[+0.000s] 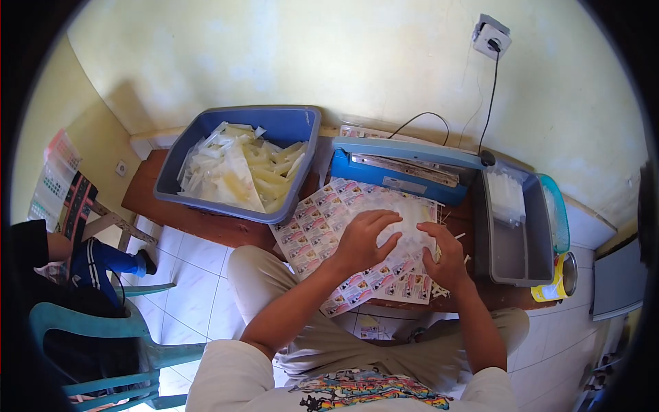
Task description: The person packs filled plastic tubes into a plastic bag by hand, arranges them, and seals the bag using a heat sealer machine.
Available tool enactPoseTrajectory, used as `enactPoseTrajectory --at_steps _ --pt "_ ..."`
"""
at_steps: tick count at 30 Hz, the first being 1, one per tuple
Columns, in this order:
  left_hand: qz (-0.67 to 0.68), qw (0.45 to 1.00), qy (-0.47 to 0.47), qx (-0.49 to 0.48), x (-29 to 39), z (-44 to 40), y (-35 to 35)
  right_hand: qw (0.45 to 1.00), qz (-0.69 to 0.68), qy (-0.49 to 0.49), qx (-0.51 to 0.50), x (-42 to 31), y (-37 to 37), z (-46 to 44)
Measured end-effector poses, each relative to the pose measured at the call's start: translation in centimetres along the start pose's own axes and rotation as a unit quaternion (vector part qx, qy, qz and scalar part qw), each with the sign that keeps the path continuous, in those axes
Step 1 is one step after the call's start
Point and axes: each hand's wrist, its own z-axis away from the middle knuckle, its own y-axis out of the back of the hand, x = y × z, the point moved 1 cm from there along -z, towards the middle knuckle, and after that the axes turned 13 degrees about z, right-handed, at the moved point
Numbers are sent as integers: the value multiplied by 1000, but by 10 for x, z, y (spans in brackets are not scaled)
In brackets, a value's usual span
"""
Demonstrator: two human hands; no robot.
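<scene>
Both my hands hover at or rest against a translucent whitish plastic piece (pixel 412 221), probably a bag or sheet, lying on printed label sheets (pixel 312 230). My left hand (pixel 367 240) is on its left side, fingers extended and thumb apart. My right hand (pixel 446 253) is at its right side, fingers bent and thumb apart from them. Whether the fingertips touch the plastic I cannot tell. Just behind stands a blue heat sealer (pixel 398 180) with its long lever arm over it.
A blue-grey tub (pixel 305 165) of filled yellowish plastic packets (pixel 240 168) stands left. At right are a grey tub (pixel 484 237) with clear packets (pixel 506 196), a teal basket (pixel 559 213) and a yellow can (pixel 551 291). A person sits by a green chair (pixel 89 326) at left.
</scene>
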Motion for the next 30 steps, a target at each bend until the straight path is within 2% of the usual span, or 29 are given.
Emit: enactPoseTrajectory --at_steps 1,3,5,7,8,10,14,18,21,23,24,26,30 --pt "1 1000 0 6 1 -4 6 1000 2 4 -4 -5 -6 -3" --pt "-10 996 -14 85 1 -12 23 998 -68 -20 -1 -13 -18 -15" --pt "-29 992 -14 119 -2 -20 48 996 -85 -5 4 -28 -29 -34" --pt "-58 979 9 195 -3 -27 80 990 -143 -5 7 -45 -36 -57" --pt "-61 978 8 198 -3 -31 95 988 -152 11 8 -49 -43 -70" --pt "-79 952 94 279 -4 -38 127 983 -185 7 17 -68 -55 -104" --pt "-101 929 145 325 -44 -47 193 968 -247 38 28 -111 -91 -192" --pt "-173 918 164 318 -104 -58 256 973 -202 109 34 -122 -161 -277" --pt "-198 917 212 274 -148 -66 290 982 -172 75 -17 -108 -231 -330" --pt "-210 909 259 250 -173 -70 302 994 -96 13 -50 -101 -269 -357" --pt "-211 907 262 251 -188 -67 307 994 -99 14 -53 -96 -285 -369" --pt "-204 935 212 198 -218 -57 309 993 -21 28 -111 -84 -316 -385" --pt "-202 938 233 158 -226 -55 299 978 53 29 -198 -64 -362 -408"
